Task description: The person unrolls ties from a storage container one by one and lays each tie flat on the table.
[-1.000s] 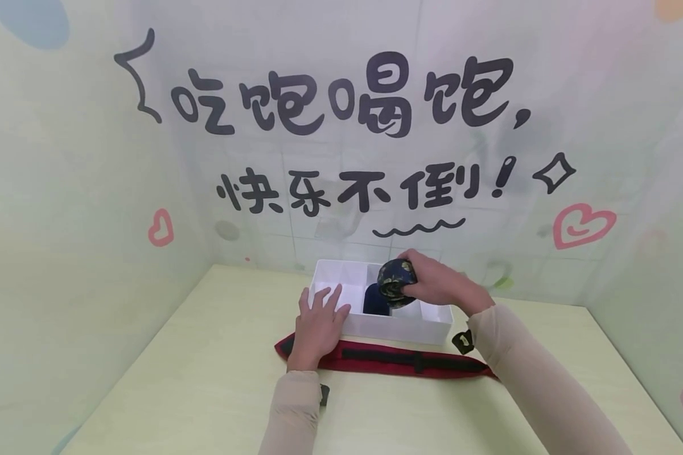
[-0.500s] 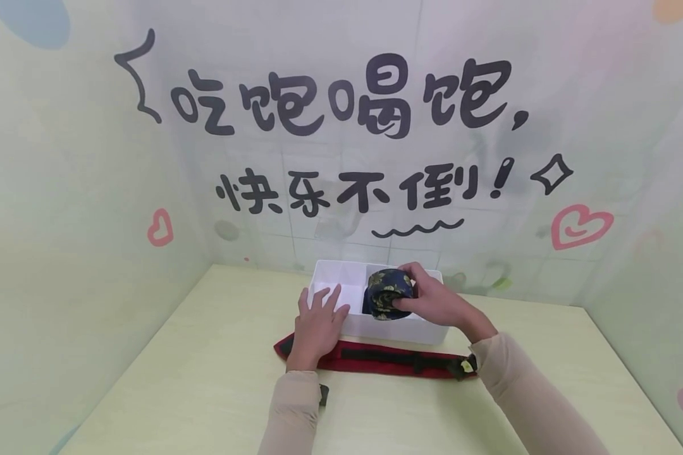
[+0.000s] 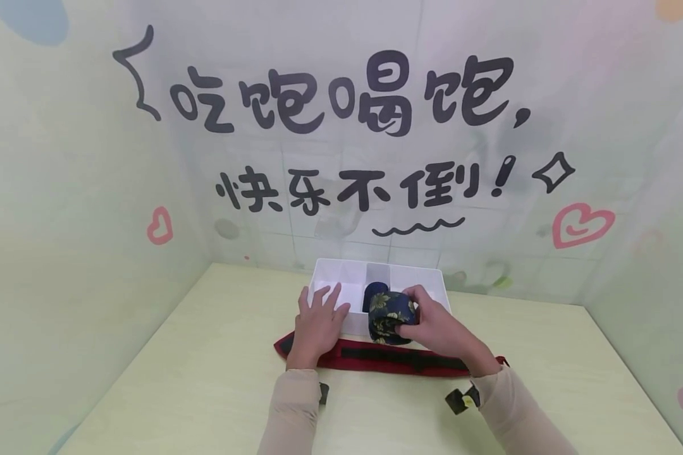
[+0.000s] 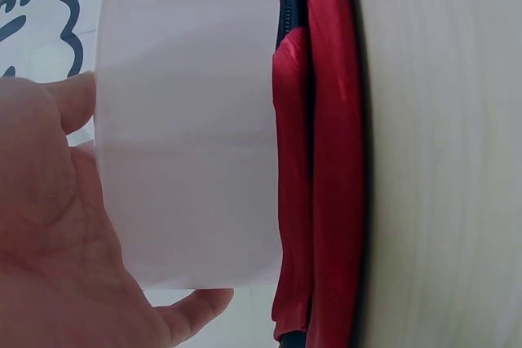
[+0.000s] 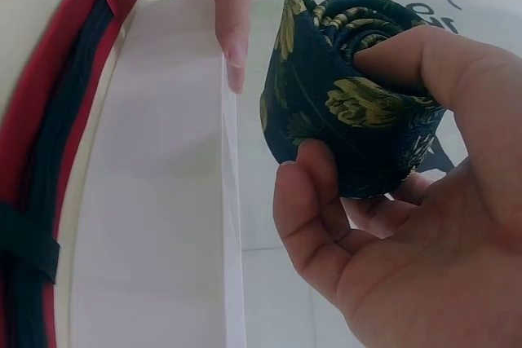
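Note:
My right hand (image 3: pixel 435 322) pinches a rolled navy necktie with gold flowers (image 3: pixel 391 313), thumb in the coil and fingers around its side. The roll is above the front edge of a white divided box (image 3: pixel 355 324). My left hand (image 3: pixel 319 322) rests on the box's front left rim, fingers spread over the inside. In the left wrist view its palm lies beside the box wall (image 4: pixel 188 136). Another rolled dark blue necktie (image 3: pixel 375 292) stands in a middle compartment, partly hidden by the flowered roll.
Along the front of the box lies a long red cloth strip (image 3: pixel 375 357), seemingly a necktie, with a dark band and a cross loop. A printed curtain (image 3: pixel 250 253) stands close behind the box. Pale tabletop (image 3: pixel 205 379) extends around it.
My right hand has moved the flowered roll leftward and then down toward me, from over the compartments to the front edge, uncovering the right compartments. My left hand has stayed put.

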Demonstrator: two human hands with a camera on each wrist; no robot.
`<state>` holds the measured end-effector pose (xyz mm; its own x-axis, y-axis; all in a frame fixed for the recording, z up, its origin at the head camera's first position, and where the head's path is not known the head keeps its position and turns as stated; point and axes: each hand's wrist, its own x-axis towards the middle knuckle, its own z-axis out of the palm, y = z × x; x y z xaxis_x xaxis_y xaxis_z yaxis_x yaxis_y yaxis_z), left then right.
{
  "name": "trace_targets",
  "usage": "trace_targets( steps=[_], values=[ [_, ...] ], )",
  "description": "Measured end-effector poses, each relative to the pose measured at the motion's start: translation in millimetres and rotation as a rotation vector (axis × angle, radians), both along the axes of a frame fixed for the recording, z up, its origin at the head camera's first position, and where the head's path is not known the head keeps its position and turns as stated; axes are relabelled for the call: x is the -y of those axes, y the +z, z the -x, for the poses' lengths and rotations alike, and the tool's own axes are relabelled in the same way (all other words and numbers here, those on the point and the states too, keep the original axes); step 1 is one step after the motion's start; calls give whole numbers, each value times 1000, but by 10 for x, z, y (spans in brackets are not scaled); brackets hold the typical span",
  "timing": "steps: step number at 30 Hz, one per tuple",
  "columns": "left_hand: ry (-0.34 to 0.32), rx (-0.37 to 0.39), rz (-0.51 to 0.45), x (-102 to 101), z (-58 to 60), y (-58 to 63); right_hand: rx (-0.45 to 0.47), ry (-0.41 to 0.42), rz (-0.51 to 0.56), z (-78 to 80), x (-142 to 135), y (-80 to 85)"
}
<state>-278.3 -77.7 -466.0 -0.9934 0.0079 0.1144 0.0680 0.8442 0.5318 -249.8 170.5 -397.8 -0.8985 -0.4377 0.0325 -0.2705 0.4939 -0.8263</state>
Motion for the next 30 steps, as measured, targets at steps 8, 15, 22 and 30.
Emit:
trace_targets(
  steps=[8, 15, 22, 30],
  values=[
    [4, 5, 5, -18, 7, -13, -13, 31, -60, -216, 25, -150],
    [12, 9, 7, -15, 17, -1, 50, 71, -46, -331, 17, -270],
    [26, 19, 10, -5, 27, 1, 85, 144, -69, -375, 34, -370],
    [27, 25, 1, -19, 16, -5, 74, 166, -87, -451, 91, -420]
  ],
)
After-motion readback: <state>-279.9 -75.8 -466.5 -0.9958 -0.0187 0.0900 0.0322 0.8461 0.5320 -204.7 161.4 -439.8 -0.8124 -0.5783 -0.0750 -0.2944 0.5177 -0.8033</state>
